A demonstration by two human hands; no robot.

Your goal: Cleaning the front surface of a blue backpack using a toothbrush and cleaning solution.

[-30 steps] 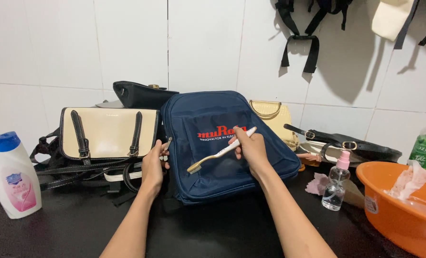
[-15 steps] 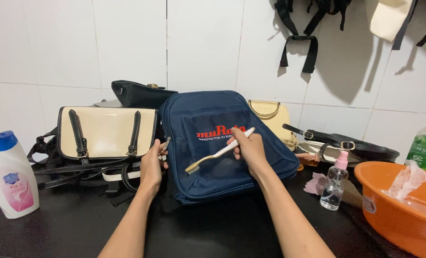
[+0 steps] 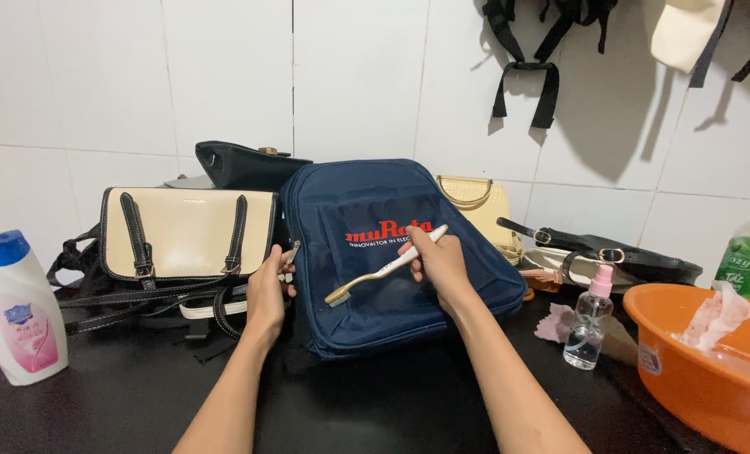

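- Head view: the right hand [image 3: 440, 262] is seen closed around the white handle of a toothbrush [image 3: 385, 269], pinched between thumb and fingers near the handle's upper end
- The right forearm is stretched up from the lower right of the frame, wrist bent slightly so the hand is laid over the front of the bag
- The toothbrush is held slanted, its handle end raised to the upper right and its tan bristle head lowered to the left, set against the fabric of a navy blue bag [image 3: 375, 303]
- The left hand [image 3: 270, 290] is curled around the bag's left edge, fingers wrapped on the side seam beside a zipper pull, with the forearm extended up from the bottom centre
- The navy blue bag is propped on a black countertop [image 3: 123, 395], leaned back, between the two hands
- A cream handbag with black straps [image 3: 188, 231] is stood just beside the bag on the left, and a small black purse [image 3: 244, 164] is placed behind it
- A white lotion bottle with a blue cap [image 3: 13, 307] is stood at the far left
- To the right a small clear spray bottle with a pink top [image 3: 589, 324] is found near an orange basin [image 3: 686, 374]
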